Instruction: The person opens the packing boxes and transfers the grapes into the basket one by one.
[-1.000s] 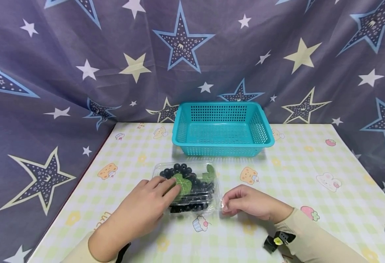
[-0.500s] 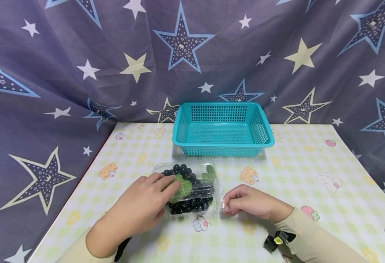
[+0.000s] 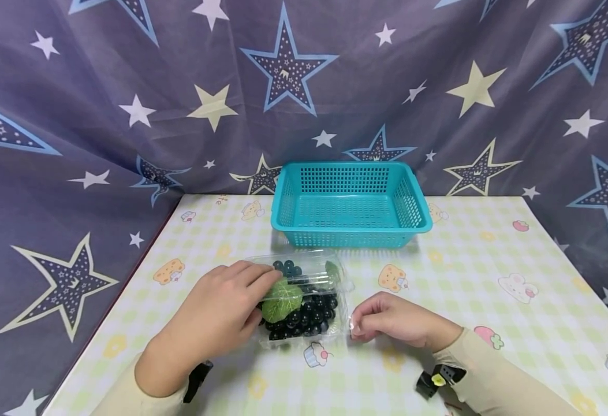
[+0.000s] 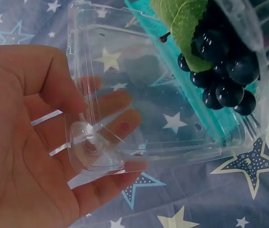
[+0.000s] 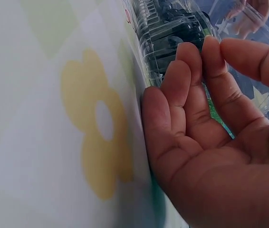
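A clear plastic clamshell box [image 3: 342,315] stands on the table, its hinged lid [image 3: 311,264] partly raised and tilted back. Inside lie dark grapes [image 3: 309,318] with green leaves [image 3: 282,301] on them. At the lid's left front corner, my left hand [image 3: 219,315] pinches the plastic; the left wrist view shows the thumb on one face of the lid [image 4: 172,154] and fingers behind it. My right hand [image 3: 394,320] is at the box's right front edge. In the right wrist view, its thumb and index finger [image 5: 212,54] pinch the rim, the other fingers curled above the cloth.
A teal plastic basket [image 3: 350,238] with perforated walls stands behind the box near the back edge of the table. A checked, patterned cloth [image 3: 465,260] covers the tabletop. A star-printed curtain [image 3: 142,58] hangs behind and along the sides.
My left hand has lifted the lid's front edge up and back, so more grapes show below it. My right hand has stayed in place at the box's edge.
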Demonstrator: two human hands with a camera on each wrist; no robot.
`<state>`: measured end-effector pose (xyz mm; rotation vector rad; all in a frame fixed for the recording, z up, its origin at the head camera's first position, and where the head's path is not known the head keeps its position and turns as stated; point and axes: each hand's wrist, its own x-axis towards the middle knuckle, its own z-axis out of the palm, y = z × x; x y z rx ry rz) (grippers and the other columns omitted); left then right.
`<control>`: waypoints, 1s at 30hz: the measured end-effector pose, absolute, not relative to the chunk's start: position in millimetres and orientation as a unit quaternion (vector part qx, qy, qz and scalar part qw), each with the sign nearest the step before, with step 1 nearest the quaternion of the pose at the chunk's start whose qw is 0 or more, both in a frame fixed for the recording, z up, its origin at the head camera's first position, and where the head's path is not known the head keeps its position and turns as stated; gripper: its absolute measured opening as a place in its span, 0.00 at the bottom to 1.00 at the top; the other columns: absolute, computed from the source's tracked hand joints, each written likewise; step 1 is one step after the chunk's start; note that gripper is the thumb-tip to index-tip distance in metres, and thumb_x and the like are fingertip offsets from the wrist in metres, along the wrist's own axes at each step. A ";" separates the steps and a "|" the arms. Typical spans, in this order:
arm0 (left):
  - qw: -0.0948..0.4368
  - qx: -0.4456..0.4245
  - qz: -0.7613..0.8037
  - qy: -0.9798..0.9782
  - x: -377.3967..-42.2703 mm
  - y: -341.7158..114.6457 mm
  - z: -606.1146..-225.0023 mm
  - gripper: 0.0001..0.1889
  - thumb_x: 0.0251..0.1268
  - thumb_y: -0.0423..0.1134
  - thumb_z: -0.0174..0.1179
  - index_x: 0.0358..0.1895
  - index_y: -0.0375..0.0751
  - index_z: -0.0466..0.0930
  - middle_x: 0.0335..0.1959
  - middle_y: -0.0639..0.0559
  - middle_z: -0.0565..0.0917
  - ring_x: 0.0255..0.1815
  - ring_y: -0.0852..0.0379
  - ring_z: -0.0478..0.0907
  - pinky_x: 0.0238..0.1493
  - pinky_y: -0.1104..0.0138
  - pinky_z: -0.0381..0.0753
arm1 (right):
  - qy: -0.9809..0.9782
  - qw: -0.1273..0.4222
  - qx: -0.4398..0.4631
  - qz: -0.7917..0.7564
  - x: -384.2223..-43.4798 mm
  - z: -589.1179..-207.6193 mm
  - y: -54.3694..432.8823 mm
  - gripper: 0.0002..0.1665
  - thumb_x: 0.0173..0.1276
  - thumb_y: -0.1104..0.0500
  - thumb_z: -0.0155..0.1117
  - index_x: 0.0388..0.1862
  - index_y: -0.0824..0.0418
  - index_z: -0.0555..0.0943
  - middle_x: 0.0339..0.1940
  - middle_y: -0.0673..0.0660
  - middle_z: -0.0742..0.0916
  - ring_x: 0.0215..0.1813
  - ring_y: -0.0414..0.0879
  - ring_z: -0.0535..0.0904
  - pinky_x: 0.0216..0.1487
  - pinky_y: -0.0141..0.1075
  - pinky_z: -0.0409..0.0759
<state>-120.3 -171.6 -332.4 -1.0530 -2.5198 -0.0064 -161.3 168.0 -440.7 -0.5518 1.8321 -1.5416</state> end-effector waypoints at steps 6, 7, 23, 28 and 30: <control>0.234 -0.356 -0.037 -0.904 -129.1 -174.0 -323.2 0.27 0.55 0.36 0.65 0.63 0.44 0.82 0.57 0.50 0.86 0.57 0.49 0.84 0.56 0.53 0.84 | 0.699 0.337 -0.213 -0.594 -161.9 -440.2 170.1 0.13 0.64 0.67 0.59 0.40 0.78 0.84 0.37 0.56 0.92 0.48 0.53 0.90 0.54 0.42 0.87; 0.241 -0.352 -0.041 -0.903 -130.4 -174.5 -321.4 0.26 0.55 0.36 0.64 0.62 0.45 0.82 0.56 0.50 0.86 0.56 0.50 0.84 0.55 0.53 0.84 | 0.699 0.336 -0.213 -0.594 -161.9 -440.1 170.4 0.13 0.64 0.67 0.59 0.40 0.78 0.84 0.37 0.56 0.92 0.48 0.53 0.90 0.54 0.42 0.87; 0.302 -0.333 -0.060 -0.891 -150.9 -175.2 -308.6 0.19 0.57 0.37 0.55 0.52 0.47 0.86 0.48 0.53 0.89 0.46 0.51 0.87 0.41 0.56 0.85 | 0.698 0.340 -0.209 -0.594 -161.7 -438.4 168.0 0.13 0.64 0.68 0.58 0.40 0.77 0.83 0.40 0.63 0.92 0.51 0.57 0.90 0.56 0.44 0.86; 0.309 -0.329 -0.066 -0.890 -155.6 -174.6 -306.6 0.16 0.59 0.37 0.57 0.50 0.47 0.86 0.46 0.54 0.89 0.42 0.52 0.87 0.37 0.55 0.84 | 0.695 0.343 -0.212 -0.595 -162.0 -439.0 168.2 0.13 0.65 0.68 0.57 0.40 0.78 0.83 0.41 0.62 0.92 0.51 0.58 0.90 0.57 0.46 0.86; 0.310 -0.327 -0.069 -0.890 -157.9 -174.2 -305.4 0.15 0.60 0.37 0.59 0.49 0.47 0.87 0.45 0.54 0.90 0.41 0.51 0.87 0.37 0.54 0.84 | 0.695 0.343 -0.213 -0.595 -162.0 -439.6 168.4 0.13 0.65 0.68 0.57 0.40 0.78 0.83 0.41 0.62 0.92 0.51 0.58 0.90 0.57 0.45 0.86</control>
